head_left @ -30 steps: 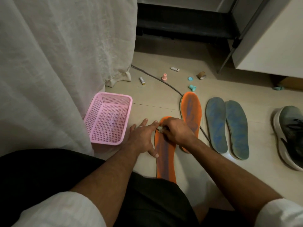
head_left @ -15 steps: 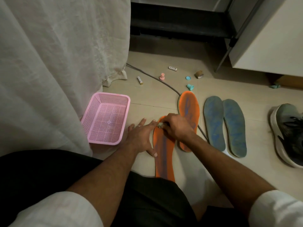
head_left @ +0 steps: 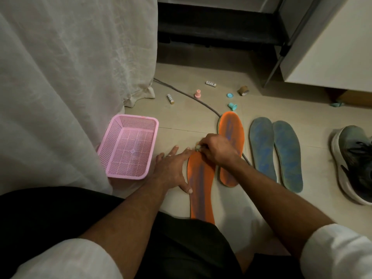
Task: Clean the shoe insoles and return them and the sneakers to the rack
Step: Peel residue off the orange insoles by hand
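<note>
Two orange insoles lie on the tiled floor in front of me. My left hand (head_left: 173, 170) lies flat with fingers spread, pressing the left edge of the near orange insole (head_left: 201, 190). My right hand (head_left: 216, 149) is closed around a small pale wad (head_left: 198, 148) at the toe of that insole. The second orange insole (head_left: 231, 135) lies just right of it, partly under my right wrist. A pair of blue-grey insoles (head_left: 275, 154) lies further right. A grey sneaker (head_left: 354, 162) sits at the right edge, cut off by the frame.
A pink plastic basket (head_left: 112, 154) stands left of my hands beside a white curtain (head_left: 66, 81). A grey cable (head_left: 187, 95), small caps, tubes and a tape roll (head_left: 243, 90) lie scattered beyond the insoles. A white cabinet (head_left: 332, 47) stands at the upper right.
My right hand with the wad has stayed at the toe of the near orange insole with only small shifts. The left hand keeps its place.
</note>
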